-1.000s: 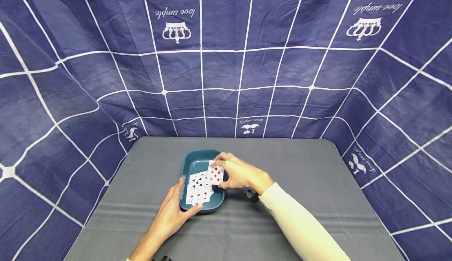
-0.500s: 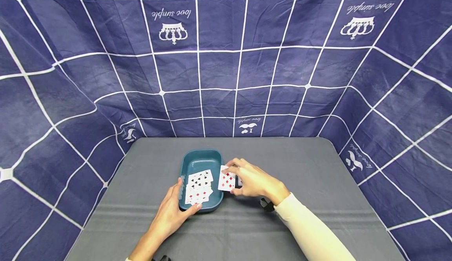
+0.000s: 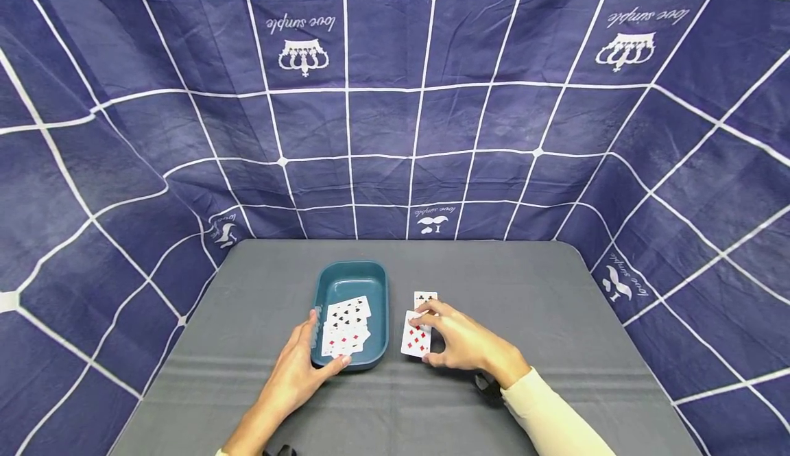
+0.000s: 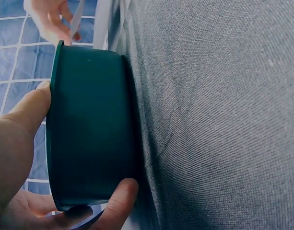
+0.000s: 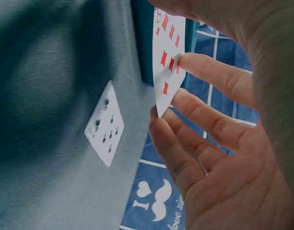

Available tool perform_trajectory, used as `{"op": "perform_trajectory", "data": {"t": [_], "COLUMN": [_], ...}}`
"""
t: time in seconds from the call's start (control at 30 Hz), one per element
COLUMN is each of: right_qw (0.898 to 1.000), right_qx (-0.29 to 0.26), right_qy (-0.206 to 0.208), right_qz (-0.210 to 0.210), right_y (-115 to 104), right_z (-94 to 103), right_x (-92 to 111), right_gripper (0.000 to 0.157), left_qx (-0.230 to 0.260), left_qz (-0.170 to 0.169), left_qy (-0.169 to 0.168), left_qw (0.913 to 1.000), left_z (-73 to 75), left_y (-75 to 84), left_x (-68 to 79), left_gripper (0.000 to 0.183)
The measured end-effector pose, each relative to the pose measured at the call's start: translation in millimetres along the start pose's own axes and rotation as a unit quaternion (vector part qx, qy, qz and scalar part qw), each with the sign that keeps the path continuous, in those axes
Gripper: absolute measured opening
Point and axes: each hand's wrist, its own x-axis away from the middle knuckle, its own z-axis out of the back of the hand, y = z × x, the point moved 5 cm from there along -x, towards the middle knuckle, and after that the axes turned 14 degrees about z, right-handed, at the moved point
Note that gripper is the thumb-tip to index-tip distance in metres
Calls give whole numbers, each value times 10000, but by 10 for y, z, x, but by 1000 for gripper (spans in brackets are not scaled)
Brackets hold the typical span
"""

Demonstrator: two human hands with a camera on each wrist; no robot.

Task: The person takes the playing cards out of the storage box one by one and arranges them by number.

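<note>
My right hand holds a playing card, the eight of diamonds, by its edges, face up. In the right wrist view this eight of diamonds is raised off the table, between thumb and fingertips. Below it a black-suited card lies face up on the cloth; the head view shows only the far end of this black-suited card. My left hand grips the near left corner of a teal plastic tray, thumb at the near rim, fingers along the left wall. Several overlapping face-up cards lie in the tray.
Grey cloth covers the table. A dark blue curtain with white grid lines hangs behind it and along both sides. A black strap shows at the right wrist.
My right hand has carried the eight of diamonds out of the tray, rightward and nearer to me, over the table. The black-suited card there has come into sight. My left hand stays at the tray.
</note>
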Motion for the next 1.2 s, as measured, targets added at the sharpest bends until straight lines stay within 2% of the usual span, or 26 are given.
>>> {"op": "perform_trajectory", "data": {"t": [0.2, 0.47, 0.63, 0.77, 0.97, 1.2], "right_qw": [9999, 9992, 9990, 9988, 9990, 9984], "right_qx": [82, 70, 124, -9, -176, -362], "right_qy": [-88, -374, -392, -442, -365, -359], "right_qz": [69, -113, -198, -220, -170, -248], "right_y": [-6, 13, 18, 19, 38, 18], "right_z": [-41, -156, -189, -242, -271, -320], "right_x": [146, 287, 353, 395, 436, 450], "right_gripper": [57, 51, 46, 44, 43, 44], "left_qx": [2, 5, 50, 39, 11, 9], "left_qz": [6, -78, -151, -110, -242, -118], "left_qy": [-29, -19, -20, -50, -9, -137], "left_qw": [10000, 10000, 9999, 9999, 9997, 9998], "left_z": [8, 2, -1, 5, 34, 27], "left_y": [16, 37, 50, 23, 39, 16], "left_x": [-13, -38, -34, -6, -23, 7], "left_gripper": [130, 130, 130, 130, 129, 131]}}
